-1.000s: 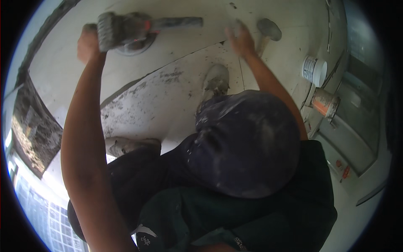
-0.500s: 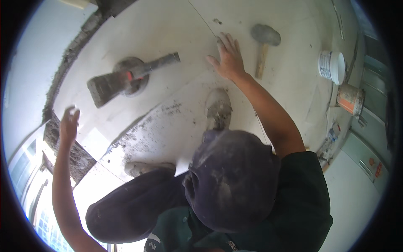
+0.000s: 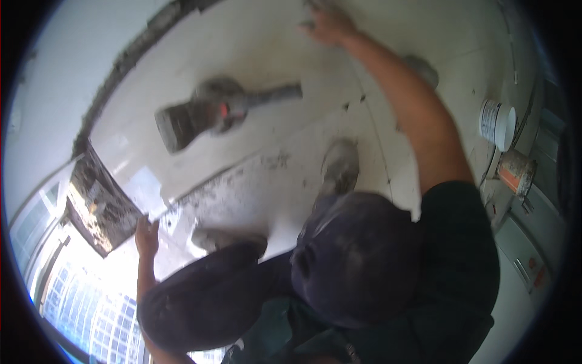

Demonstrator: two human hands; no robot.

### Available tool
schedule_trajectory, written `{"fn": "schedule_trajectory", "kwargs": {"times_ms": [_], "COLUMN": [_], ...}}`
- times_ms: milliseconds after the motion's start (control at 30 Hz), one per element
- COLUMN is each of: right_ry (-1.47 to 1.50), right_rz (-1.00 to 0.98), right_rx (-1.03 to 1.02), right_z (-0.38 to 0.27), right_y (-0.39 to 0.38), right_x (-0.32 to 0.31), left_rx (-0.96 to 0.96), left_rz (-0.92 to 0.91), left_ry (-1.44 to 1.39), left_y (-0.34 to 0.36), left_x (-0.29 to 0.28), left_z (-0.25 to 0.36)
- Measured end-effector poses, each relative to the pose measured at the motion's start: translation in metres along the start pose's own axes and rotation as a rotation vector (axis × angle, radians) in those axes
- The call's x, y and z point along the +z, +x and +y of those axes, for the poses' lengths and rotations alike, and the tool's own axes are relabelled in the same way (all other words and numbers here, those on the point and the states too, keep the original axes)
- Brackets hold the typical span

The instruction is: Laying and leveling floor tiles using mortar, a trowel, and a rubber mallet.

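Observation:
My right hand (image 3: 330,25) reaches to the far edge of the view, its fingers apart and holding nothing, low over the pale tiles (image 3: 339,73). My left hand (image 3: 147,235) is down by a tile corner beside the bare strip, thumb and finger slightly apart; nothing shows in it, and whether it touches the tile I cannot tell. Between my hands lies a dusty grey power tool (image 3: 221,109) with a round base, a blocky end and a long handle. A mallet's grey head (image 3: 422,70) shows past my right forearm, which hides its handle.
Rough mortar (image 3: 100,203) lies exposed along the left edge. At the right are a white bucket (image 3: 497,124) on its side and a dirty orange bucket (image 3: 516,171). Grey grit (image 3: 276,162) is scattered near my shoe (image 3: 341,161). A bright window stands at lower left.
My right hand has moved farther away, and its forearm now covers the mallet's handle. My left hand has come nearer to my knee, to the tile corner. The whole view has shifted.

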State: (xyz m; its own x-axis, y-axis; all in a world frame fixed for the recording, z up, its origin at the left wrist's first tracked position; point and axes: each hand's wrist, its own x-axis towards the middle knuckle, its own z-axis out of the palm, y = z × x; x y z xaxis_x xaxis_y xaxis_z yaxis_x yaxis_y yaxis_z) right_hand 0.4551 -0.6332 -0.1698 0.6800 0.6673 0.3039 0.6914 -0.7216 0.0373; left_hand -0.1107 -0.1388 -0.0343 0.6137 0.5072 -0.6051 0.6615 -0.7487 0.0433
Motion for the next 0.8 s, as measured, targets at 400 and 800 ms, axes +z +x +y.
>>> {"fn": "schedule_trajectory", "kwargs": {"times_ms": [400, 800], "right_ry": [0.359, 0.397], "right_rz": [-0.370, -0.308], "right_rx": [0.025, 0.187], "right_z": [-0.142, -0.240], "right_y": [-0.143, -0.132], "right_x": [-0.092, -0.082], "left_rx": [0.032, 0.072], "left_rz": [-0.031, 0.125], "left_ry": [0.410, 0.307], "left_y": [0.017, 0.015], "left_x": [-0.011, 0.015], "left_z": [-0.046, -0.038]}}
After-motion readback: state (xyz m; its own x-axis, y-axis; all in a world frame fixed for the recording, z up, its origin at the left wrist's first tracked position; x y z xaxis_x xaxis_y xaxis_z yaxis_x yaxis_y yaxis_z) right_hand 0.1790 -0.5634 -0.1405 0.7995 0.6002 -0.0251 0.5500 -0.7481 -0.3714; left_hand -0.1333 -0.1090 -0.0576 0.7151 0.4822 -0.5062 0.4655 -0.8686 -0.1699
